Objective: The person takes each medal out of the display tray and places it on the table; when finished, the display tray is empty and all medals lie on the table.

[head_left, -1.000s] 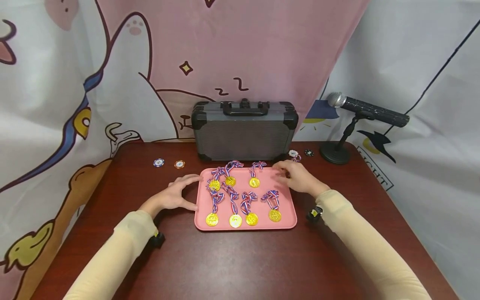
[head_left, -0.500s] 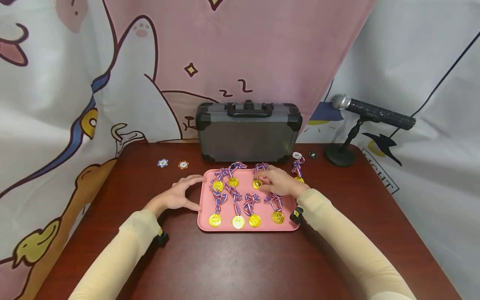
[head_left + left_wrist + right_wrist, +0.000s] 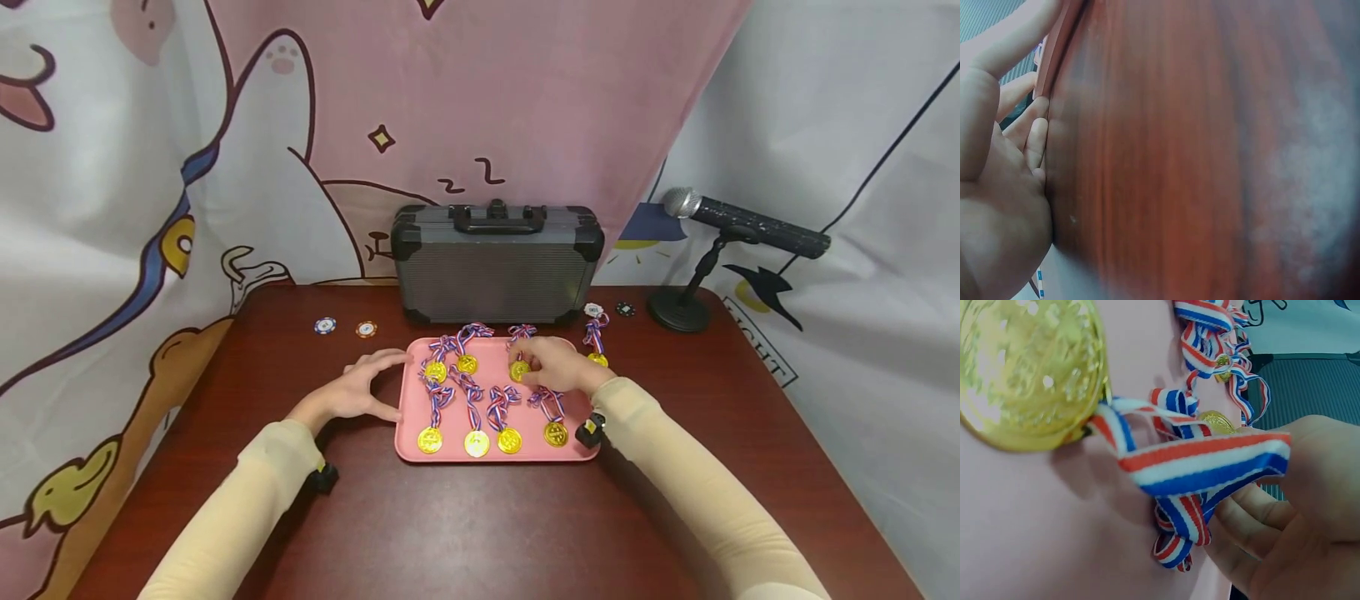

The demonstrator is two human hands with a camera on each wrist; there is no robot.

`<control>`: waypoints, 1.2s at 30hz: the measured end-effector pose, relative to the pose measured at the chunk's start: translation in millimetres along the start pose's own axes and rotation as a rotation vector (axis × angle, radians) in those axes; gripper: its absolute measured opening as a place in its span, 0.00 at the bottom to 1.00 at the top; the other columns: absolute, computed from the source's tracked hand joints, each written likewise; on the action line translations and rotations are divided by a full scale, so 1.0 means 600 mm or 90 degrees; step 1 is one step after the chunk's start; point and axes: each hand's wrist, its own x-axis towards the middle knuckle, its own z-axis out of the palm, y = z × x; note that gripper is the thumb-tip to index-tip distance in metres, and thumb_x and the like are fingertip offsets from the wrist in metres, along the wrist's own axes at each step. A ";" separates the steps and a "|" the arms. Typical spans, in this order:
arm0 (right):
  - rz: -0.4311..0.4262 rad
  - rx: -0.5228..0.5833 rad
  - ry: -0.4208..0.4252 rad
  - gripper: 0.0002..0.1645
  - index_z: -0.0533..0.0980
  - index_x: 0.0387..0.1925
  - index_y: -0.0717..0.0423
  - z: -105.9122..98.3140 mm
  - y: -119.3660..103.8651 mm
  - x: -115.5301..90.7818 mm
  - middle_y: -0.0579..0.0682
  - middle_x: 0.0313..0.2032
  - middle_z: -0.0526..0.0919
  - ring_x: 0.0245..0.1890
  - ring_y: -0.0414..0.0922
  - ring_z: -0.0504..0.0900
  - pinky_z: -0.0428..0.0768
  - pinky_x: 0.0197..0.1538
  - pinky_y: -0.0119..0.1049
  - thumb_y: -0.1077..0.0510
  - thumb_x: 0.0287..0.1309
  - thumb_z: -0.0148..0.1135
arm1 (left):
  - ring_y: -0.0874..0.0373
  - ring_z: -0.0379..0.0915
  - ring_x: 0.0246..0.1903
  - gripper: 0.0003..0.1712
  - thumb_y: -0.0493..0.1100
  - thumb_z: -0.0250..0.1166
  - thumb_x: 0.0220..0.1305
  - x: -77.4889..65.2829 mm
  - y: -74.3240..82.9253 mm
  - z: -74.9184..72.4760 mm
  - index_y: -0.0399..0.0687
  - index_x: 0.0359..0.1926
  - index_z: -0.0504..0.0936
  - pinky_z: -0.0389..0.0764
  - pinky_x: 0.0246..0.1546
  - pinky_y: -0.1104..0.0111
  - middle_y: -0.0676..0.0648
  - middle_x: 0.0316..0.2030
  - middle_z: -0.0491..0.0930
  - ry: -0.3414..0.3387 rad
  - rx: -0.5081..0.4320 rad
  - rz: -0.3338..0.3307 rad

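Note:
A pink tray [image 3: 409, 404] bears several gold medals with knotted red, white and blue ribbons. Beside its left edge, my left hand [image 3: 348, 393] has thumb and fingers spread, their tips touching the rim. My right hand [image 3: 561, 367] reaches over the tray's right half; thumb and fingers pinch a gold medal [image 3: 518, 372] in the back row. In the right wrist view, a nearer medal [image 3: 1032, 369] and its ribbon [image 3: 1210, 459] partly hide the right fingertips. The left wrist view shows the left palm [image 3: 1004, 219] low beside the tray's edge.
A grey-black hard case [image 3: 497, 279] stands behind the tray. Another medal [image 3: 597, 359] lies on the table right of the tray. Poker chips [image 3: 325, 326] lie on both sides at the back. A microphone [image 3: 750, 223] on a stand [image 3: 678, 308] occupies the back right.
My right hand has moved left from the tray's right edge to the back-row medal, which has shifted slightly rightward. The medal right of the tray is uncovered. My left hand stays at the rim.

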 end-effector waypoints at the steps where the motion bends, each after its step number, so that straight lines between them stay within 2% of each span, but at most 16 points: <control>1: 0.009 0.014 0.001 0.16 0.81 0.49 0.48 0.000 0.000 0.000 0.49 0.38 0.83 0.37 0.45 0.79 0.78 0.45 0.42 0.63 0.63 0.74 | 0.36 0.52 0.75 0.59 0.59 0.85 0.47 0.000 0.000 0.000 0.58 0.78 0.68 0.48 0.65 0.31 0.43 0.78 0.60 0.001 0.001 0.000; 9: -0.002 0.139 0.024 0.19 0.84 0.55 0.55 -0.008 0.009 -0.012 0.52 0.44 0.86 0.34 0.45 0.78 0.78 0.41 0.39 0.66 0.63 0.72 | 0.36 0.52 0.75 0.59 0.59 0.86 0.46 0.002 0.002 -0.001 0.58 0.78 0.68 0.48 0.66 0.31 0.43 0.79 0.59 0.000 0.006 -0.003; 15: 0.050 0.220 0.068 0.25 0.82 0.61 0.56 -0.049 0.023 -0.047 0.53 0.49 0.85 0.37 0.50 0.77 0.78 0.38 0.38 0.64 0.62 0.73 | 0.35 0.50 0.76 0.59 0.60 0.85 0.47 0.003 0.003 0.000 0.59 0.78 0.67 0.46 0.67 0.30 0.43 0.79 0.58 -0.004 0.000 -0.008; 22: 0.095 0.173 0.169 0.29 0.78 0.67 0.57 -0.122 0.077 -0.120 0.57 0.50 0.85 0.33 0.51 0.76 0.76 0.31 0.35 0.67 0.65 0.69 | 0.35 0.49 0.76 0.59 0.59 0.85 0.47 -0.001 0.001 0.000 0.59 0.78 0.67 0.44 0.68 0.29 0.42 0.80 0.57 -0.004 -0.006 -0.016; 26: 0.157 0.160 0.192 0.31 0.74 0.71 0.58 -0.149 0.111 -0.160 0.60 0.55 0.84 0.40 0.54 0.78 0.78 0.38 0.35 0.66 0.68 0.67 | 0.35 0.49 0.76 0.59 0.59 0.85 0.47 -0.004 0.002 -0.001 0.58 0.79 0.67 0.45 0.67 0.30 0.42 0.79 0.58 0.001 -0.005 -0.015; 31: 0.214 0.144 0.160 0.31 0.73 0.71 0.59 -0.135 0.164 -0.186 0.64 0.62 0.80 0.50 0.58 0.82 0.84 0.51 0.40 0.68 0.68 0.65 | 0.34 0.48 0.76 0.60 0.59 0.85 0.47 -0.007 0.004 -0.002 0.56 0.79 0.66 0.45 0.67 0.31 0.41 0.80 0.57 0.000 -0.009 -0.013; 33: 0.222 0.138 0.145 0.30 0.74 0.70 0.60 -0.120 0.181 -0.191 0.65 0.62 0.79 0.51 0.59 0.82 0.85 0.53 0.47 0.70 0.67 0.65 | 0.34 0.48 0.77 0.60 0.59 0.85 0.47 -0.006 0.005 -0.001 0.56 0.79 0.66 0.45 0.68 0.31 0.41 0.80 0.57 -0.002 -0.008 -0.015; 36: 0.207 0.098 0.127 0.29 0.77 0.66 0.61 -0.103 0.194 -0.194 0.67 0.62 0.79 0.49 0.59 0.83 0.84 0.55 0.55 0.71 0.64 0.67 | 0.34 0.48 0.77 0.60 0.59 0.85 0.47 -0.004 0.007 0.000 0.56 0.79 0.66 0.45 0.68 0.31 0.41 0.79 0.57 -0.006 -0.010 -0.013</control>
